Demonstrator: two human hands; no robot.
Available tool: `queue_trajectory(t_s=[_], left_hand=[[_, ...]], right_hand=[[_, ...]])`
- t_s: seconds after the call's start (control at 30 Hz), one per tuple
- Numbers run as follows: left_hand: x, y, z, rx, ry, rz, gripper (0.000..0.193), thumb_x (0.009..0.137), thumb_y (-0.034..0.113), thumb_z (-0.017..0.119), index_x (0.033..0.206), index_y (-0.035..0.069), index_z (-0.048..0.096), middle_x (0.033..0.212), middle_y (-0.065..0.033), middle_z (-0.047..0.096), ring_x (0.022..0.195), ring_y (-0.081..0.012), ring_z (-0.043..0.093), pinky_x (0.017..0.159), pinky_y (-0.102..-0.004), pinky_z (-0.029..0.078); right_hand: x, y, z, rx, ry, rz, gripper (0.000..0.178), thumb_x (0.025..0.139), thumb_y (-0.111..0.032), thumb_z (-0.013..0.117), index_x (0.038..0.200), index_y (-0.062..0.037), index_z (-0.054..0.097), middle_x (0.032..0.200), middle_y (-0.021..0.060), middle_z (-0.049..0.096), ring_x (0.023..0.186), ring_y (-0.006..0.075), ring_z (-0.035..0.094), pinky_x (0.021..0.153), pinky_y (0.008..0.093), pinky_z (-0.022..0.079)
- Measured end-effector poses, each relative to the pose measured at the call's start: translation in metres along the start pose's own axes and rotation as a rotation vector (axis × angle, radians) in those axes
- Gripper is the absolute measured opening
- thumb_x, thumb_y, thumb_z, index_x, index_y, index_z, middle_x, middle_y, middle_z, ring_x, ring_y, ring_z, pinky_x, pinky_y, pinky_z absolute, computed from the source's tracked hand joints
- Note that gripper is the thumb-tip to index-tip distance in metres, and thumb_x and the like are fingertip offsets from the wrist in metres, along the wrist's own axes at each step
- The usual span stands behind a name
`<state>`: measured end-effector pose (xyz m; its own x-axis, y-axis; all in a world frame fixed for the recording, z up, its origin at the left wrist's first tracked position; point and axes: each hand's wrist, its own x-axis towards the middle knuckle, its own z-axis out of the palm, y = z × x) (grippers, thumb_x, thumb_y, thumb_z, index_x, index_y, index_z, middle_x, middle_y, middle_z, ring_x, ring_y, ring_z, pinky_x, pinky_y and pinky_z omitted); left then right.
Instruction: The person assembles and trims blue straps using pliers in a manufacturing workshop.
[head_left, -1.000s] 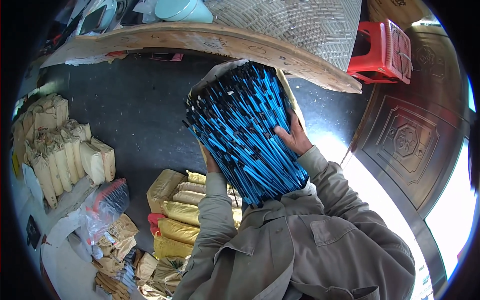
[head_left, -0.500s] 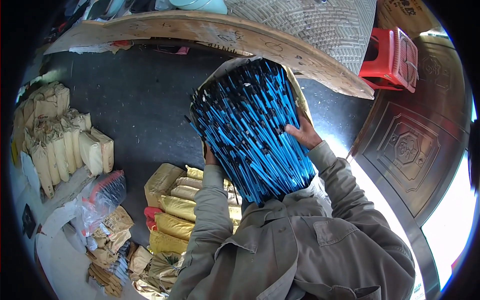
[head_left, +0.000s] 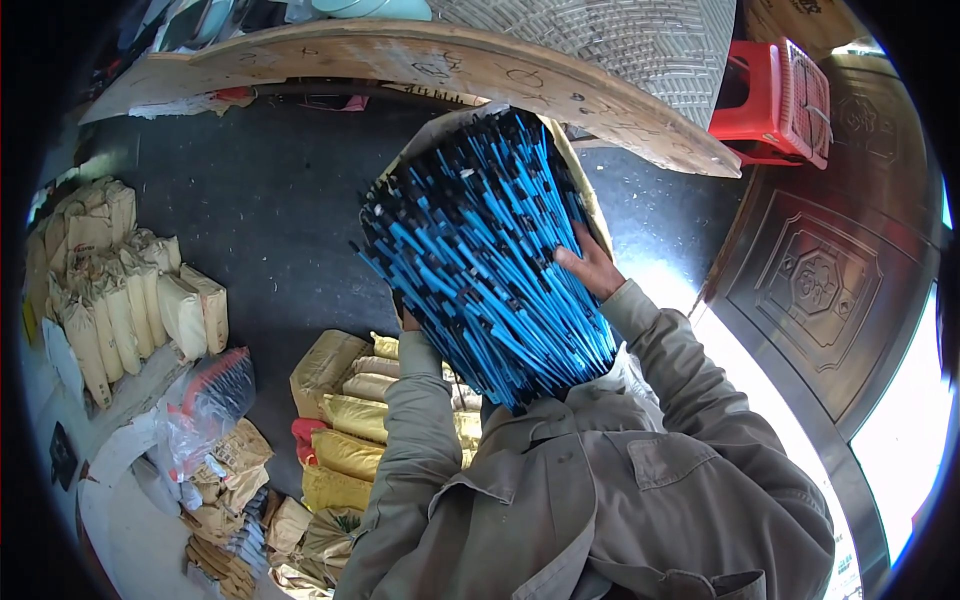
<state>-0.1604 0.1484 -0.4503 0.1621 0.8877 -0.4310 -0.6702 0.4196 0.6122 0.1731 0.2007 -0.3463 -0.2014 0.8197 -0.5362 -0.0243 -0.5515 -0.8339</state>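
A large bundle of thin blue rods with black ends [head_left: 490, 260] fills an open container with a pale yellowish rim [head_left: 577, 165]; whether it is a sack or a box I cannot tell. The load is tilted against my chest. On its right side is my right hand [head_left: 592, 264], thumb over the rods and fingers along the edge, gripping it. My left hand [head_left: 409, 319] holds the opposite side, with its fingers mostly hidden behind the rods.
A wooden board [head_left: 430, 60] edges a woven-topped surface ahead. At the right stand a red plastic stool [head_left: 765, 105] and a carved metal door [head_left: 815, 270]. Paper sacks [head_left: 120, 290] are stacked left; yellow sacks [head_left: 350, 455] and a clear plastic bag [head_left: 210, 405] lie lower left.
The load has shifted slightly left and up in the picture, with both hands moving along with it. My left hand is more hidden now.
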Motion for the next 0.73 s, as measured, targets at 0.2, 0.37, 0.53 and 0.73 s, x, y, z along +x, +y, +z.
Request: queue_trajectory(t_s=[0.2, 0.37, 0.53, 0.73], left_hand=[[0.002, -0.011, -0.01, 0.443, 0.397, -0.134, 0.042, 0.097, 0.029, 0.045, 0.132, 0.006, 0.044, 0.124, -0.0086, 0.055, 0.104, -0.0215, 0.057, 0.087, -0.0332, 0.05], [-0.002, -0.01, -0.022, 0.257, 0.284, 0.141, 0.042, 0.096, 0.027, 0.048, 0.131, 0.005, 0.044, 0.12, -0.0081, 0.057, 0.101, -0.0206, 0.058, 0.085, -0.0333, 0.051], [0.013, -0.016, 0.048, 0.42, 0.233, 0.113, 0.044, 0.096, 0.027, 0.048, 0.134, 0.005, 0.041, 0.124, -0.0089, 0.055, 0.107, -0.0225, 0.056, 0.088, -0.0341, 0.05], [-0.02, -0.05, -0.109, 0.109, 0.191, -0.099, 0.058, 0.094, 0.03, 0.051, 0.143, 0.007, 0.029, 0.14, -0.006, 0.041, 0.122, -0.0218, 0.045, 0.104, -0.038, 0.037]], right_hand=[[0.008, 0.009, -0.02, 0.129, -0.113, 0.078, 0.094, 0.079, -0.055, 0.066, 0.139, 0.0064, 0.026, 0.134, 0.02, 0.042, 0.126, 0.0264, 0.039, 0.106, 0.036, 0.03], [-0.001, 0.013, -0.008, 0.145, -0.12, 0.016, 0.095, 0.078, -0.056, 0.066, 0.138, 0.0057, 0.027, 0.133, 0.0196, 0.042, 0.123, 0.0257, 0.041, 0.104, 0.0361, 0.031], [0.0, 0.023, -0.028, 0.016, -0.016, -0.034, 0.092, 0.077, -0.055, 0.067, 0.137, 0.0027, 0.028, 0.132, 0.0193, 0.042, 0.122, 0.0249, 0.041, 0.104, 0.0369, 0.032], [-0.017, -0.013, 0.008, 0.189, -0.138, 0.03, 0.093, 0.076, -0.051, 0.071, 0.137, 0.0017, 0.025, 0.133, 0.0187, 0.04, 0.126, 0.0257, 0.037, 0.104, 0.0376, 0.031]])
